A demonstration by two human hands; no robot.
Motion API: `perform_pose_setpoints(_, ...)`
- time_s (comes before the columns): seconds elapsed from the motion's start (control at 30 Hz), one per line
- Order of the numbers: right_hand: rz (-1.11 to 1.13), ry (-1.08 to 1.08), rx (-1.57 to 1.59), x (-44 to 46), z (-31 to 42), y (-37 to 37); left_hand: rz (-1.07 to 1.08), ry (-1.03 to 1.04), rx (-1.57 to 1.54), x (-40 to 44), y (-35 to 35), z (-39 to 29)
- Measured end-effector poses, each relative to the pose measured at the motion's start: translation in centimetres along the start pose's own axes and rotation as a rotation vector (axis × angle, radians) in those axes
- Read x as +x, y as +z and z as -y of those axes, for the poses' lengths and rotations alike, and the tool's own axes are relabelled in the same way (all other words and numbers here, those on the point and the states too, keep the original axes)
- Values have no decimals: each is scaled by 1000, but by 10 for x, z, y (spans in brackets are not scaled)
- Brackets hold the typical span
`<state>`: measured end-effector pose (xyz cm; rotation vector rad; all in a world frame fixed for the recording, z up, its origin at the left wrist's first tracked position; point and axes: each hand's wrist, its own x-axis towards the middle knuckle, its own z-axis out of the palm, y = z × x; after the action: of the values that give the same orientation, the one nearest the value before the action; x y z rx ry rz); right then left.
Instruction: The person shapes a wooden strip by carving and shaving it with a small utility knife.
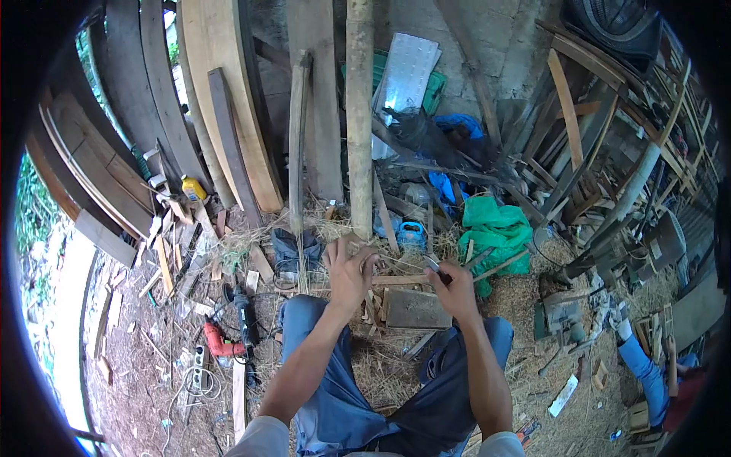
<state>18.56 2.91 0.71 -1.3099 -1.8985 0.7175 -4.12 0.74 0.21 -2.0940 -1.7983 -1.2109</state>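
My left hand [350, 268] is raised over my left knee with its fingers curled together; a thin pale strip seems to run out from it toward the right, too fine to make out well. Closed round the handle of a small knife [432, 263] is my right hand [454, 288], the blade pointing up and left. Between and below the hands lies a wooden block [417, 308] on the ground, among straw and shavings.
A red drill [221, 340] and a power strip [199, 368] with cable lie at left. Planks [236, 99] and a post [359, 114] stand ahead. A green bag [495, 232] lies beyond my right hand. At far right, a person's leg [644, 373] shows.
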Motion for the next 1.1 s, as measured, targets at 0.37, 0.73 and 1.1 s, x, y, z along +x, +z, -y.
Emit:
perform_pose_setpoints(0.37,-72,193,777,-7,3,63,-20,-664,-1217,-9,32,4)
perform_pose_setpoints(0.73,83,199,295,-18,21,67,-86,-607,-1178,-1,18,4)
perform_pose_setpoints(1.1,101,201,737,-4,16,30,261,-605,-1166,-12,12,-20)
